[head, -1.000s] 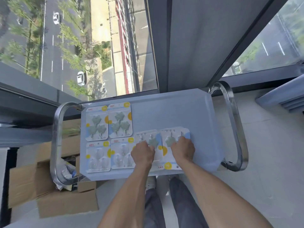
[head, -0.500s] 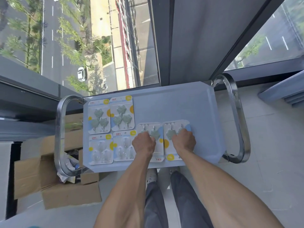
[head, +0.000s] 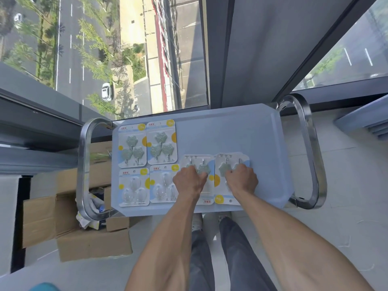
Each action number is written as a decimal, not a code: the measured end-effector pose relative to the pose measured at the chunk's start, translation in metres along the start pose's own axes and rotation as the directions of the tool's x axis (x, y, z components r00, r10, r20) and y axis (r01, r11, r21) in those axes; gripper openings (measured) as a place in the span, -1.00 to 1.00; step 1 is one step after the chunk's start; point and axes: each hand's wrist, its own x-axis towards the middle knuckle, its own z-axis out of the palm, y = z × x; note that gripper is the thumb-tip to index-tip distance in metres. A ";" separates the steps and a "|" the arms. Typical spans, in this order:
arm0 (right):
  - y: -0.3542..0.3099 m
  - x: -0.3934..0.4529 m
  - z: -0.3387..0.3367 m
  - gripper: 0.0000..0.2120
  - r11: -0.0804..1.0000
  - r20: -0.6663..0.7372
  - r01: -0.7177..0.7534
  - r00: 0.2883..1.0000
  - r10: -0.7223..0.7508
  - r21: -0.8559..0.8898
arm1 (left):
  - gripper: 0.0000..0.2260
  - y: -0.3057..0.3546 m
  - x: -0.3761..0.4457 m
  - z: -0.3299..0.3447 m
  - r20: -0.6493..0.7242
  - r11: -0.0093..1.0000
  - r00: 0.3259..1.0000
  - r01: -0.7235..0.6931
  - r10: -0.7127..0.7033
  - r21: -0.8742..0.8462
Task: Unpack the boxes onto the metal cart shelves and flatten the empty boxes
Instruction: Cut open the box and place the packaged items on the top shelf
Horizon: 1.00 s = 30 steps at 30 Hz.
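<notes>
The metal cart's top shelf (head: 231, 133) is pale blue-grey and lies right in front of me. Two packs of green hooks (head: 132, 145) (head: 161, 143) lie at its back left, and two packs of clear hooks (head: 134, 186) (head: 162, 185) lie in front of them. My left hand (head: 190, 181) grips another green hook pack (head: 195, 159) with its fingers curled over the hooks. My right hand (head: 241, 178) grips the hook pack next to it (head: 228, 159) the same way. Both packs lie flat on the shelf, side by side.
An open cardboard box (head: 69, 227) with wrapped goods inside stands on the floor left of the cart, below the left chrome handle (head: 83, 164). The right handle (head: 312, 154) borders pale floor. Floor-to-ceiling windows stand behind the cart. Grey flat panels (head: 365, 120) lie far right.
Both hands stay on the same two packs at the shelf's front. The view has shifted a little; nothing on the shelf has visibly moved.
</notes>
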 end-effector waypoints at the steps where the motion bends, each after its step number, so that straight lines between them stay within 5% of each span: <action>1: -0.001 -0.001 -0.001 -0.67 1.000 -0.017 -0.002 1.000 0.002 -0.002 | -0.71 -0.002 -0.001 -0.001 -0.007 1.000 1.000 0.006 -0.006 0.004; 13: -0.084 -0.081 -0.021 -0.75 0.978 -0.075 0.188 0.978 -0.195 -0.089 | -0.63 -0.080 -0.023 -0.070 -0.098 0.989 0.988 0.108 -0.119 -0.102; 17: -0.128 -0.136 -0.001 -0.72 0.970 -0.029 0.244 0.969 -0.244 0.017 | -0.66 -0.141 -0.038 -0.092 -0.133 0.979 0.985 0.085 -0.111 -0.186; 20: -0.169 -0.183 0.021 -0.78 0.953 0.000 0.164 0.985 -0.170 0.256 | -0.71 -0.202 -0.047 -0.111 -0.224 0.963 0.968 0.048 -0.110 -0.264; 25: -0.232 -0.282 0.070 -0.87 0.915 -0.061 0.224 0.975 -0.216 0.336 | -0.77 -0.338 -0.076 -0.129 -0.321 0.923 0.926 0.065 -0.198 -0.380; 30: -0.269 -0.398 0.141 -0.82 0.900 -0.072 0.256 0.967 -0.246 0.352 | -0.71 -0.503 -0.127 -0.116 -0.181 0.902 0.949 0.168 -0.256 -0.397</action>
